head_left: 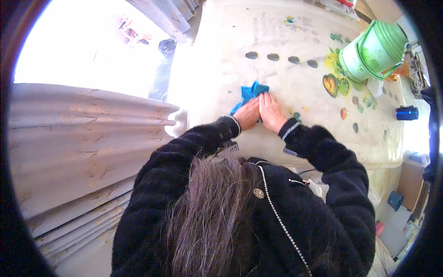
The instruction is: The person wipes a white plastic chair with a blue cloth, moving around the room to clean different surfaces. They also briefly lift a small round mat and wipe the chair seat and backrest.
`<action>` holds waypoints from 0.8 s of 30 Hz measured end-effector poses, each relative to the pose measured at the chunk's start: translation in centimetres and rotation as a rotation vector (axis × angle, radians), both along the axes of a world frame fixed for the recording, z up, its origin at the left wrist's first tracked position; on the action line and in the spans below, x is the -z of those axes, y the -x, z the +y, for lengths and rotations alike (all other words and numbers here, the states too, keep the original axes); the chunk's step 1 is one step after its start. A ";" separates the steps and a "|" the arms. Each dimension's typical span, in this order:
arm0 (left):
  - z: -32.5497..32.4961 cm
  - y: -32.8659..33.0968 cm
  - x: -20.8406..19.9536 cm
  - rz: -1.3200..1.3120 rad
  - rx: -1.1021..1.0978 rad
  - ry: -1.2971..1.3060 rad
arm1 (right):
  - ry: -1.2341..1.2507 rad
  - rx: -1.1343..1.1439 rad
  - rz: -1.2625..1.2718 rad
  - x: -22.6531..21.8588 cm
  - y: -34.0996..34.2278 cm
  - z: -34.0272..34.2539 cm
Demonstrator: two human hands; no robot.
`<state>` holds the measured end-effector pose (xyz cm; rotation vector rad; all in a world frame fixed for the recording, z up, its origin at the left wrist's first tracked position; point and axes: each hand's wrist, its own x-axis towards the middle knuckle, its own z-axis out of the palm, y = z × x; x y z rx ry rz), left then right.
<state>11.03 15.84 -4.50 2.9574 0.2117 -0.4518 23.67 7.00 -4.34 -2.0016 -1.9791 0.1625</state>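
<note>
A crumpled blue cloth [251, 91] lies on the pale, printed table cover [277, 39], bunched up ahead of my hands. My left hand [248, 114] presses on the cloth from its near side, its fingers partly hidden behind the other hand. Close against it, my right hand [272, 112] has its fingers pressed together, with the tips at the cloth's right edge. Some cloth pokes out to the left of my left wrist. What lies under both palms is hidden.
A pale green lidded bucket [369, 53] with a handle stands at the table's far right. By the right edge is a dark blue cylinder [407, 113]. Greyish curtains [87, 143] hang to the left, beside a bright window [92, 51].
</note>
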 end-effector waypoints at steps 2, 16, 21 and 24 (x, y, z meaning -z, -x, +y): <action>-2.1 -0.2 -1.1 -0.185 0.066 0.221 | 0.119 0.016 0.010 -1.1 0.0 -3.4; 0.2 -9.2 -0.1 -0.152 0.178 0.155 | -0.017 0.095 0.158 1.5 -7.5 -3.2; 5.1 -15.9 2.4 -0.111 0.211 0.141 | -0.055 0.109 0.214 4.0 -14.2 2.0; 6.8 -18.6 3.7 -0.099 0.191 0.152 | 0.001 0.089 0.255 5.1 -17.3 3.9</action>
